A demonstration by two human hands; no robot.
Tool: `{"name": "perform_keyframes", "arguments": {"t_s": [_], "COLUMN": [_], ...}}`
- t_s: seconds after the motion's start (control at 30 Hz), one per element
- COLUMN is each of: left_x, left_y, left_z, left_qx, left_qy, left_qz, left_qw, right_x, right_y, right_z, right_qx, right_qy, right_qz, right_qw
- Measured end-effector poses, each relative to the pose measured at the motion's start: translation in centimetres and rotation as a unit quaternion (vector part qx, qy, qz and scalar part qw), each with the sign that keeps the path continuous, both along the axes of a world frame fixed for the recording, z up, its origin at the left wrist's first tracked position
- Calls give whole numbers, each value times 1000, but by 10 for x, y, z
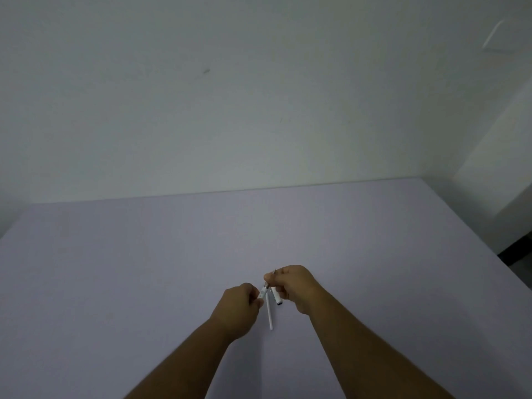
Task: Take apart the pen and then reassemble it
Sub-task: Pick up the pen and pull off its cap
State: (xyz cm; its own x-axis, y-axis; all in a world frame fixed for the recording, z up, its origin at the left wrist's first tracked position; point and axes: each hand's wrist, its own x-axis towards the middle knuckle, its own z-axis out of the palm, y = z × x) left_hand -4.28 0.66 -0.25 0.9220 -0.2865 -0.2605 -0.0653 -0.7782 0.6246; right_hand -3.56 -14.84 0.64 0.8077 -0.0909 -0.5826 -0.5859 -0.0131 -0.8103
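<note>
Table (144, 269): pale lilac top, plain and matte, filling the lower half of the view from 3 o'clock round to 9 o'clock; its far edge runs almost level across the middle.

Wall (230, 96): off-white, filling the upper half behind the table; one small dark mark (206, 71) at about 11 o'clock.

Side wall (495, 156): white surface at 3 o'clock, meeting the back wall in a corner.

Floor (518, 251): dark strip past the table's right edge, between 3 and 4 o'clock.
</note>
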Motion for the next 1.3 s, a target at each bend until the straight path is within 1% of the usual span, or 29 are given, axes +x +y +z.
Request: {"name": "perform_keyframes", "arguments": {"t_s": [0.07, 0.1, 0.2, 0.23, 0.33, 0.4, 0.5, 0.67, 0.8, 0.97, 1.1, 1.23, 1.3], "left_x": [0, 0, -1, -1, -1, -2, -4, -6, -8, -10, -11, -11, -11], "left_y": [0, 1, 1, 0, -1, -1, -2, -1, -2, 0, -1, -1, -1], "left_z": [-1, -1, -2, -2, -3, -2, -1, 0, 2, 5, 7, 7, 6], "left_qx": [5, 6, 6, 6, 9, 11, 7, 9, 5, 3, 6, 11, 10], "left_qy": [-2, -4, -12, -14, -14, -15, -18, -17, -19, -15, -16, -15, -14], "left_qz": [4, 4, 2, 1, 6, 8, 6, 6, 6, 4, 2, 4, 5], "left_qw": [1000, 1000, 1000, 1000, 1000, 1000, 1000, 1000, 1000, 1000, 1000, 1000, 1000], "right_x": [-1, -1, -2, -3, -2, -3, -6, -7, -10, -10, -13, -12, -12], "right_y": [0, 0, -1, -1, -1, -1, 0, 0, -1, -1, 1, 3, 4], "right_z": [1, 1, 0, 0, -2, 0, -1, 0, 1, 1, 2, 3, 4], "right_qx": [39, 36, -19, -22, 19, 27, -22, 9, -34, 3, -41, 2, 1], "right_qy": [-6, -3, 10, 8, -11, -12, -7, -29, -14, -33, -32, -42, -34], "right_qz": [-3, 0, 6, 5, -1, -8, -4, -9, -11, -16, 3, -2, -14], "right_qw": [999, 999, 1000, 1000, 1000, 1000, 1000, 1000, 999, 999, 999, 999, 999]}}
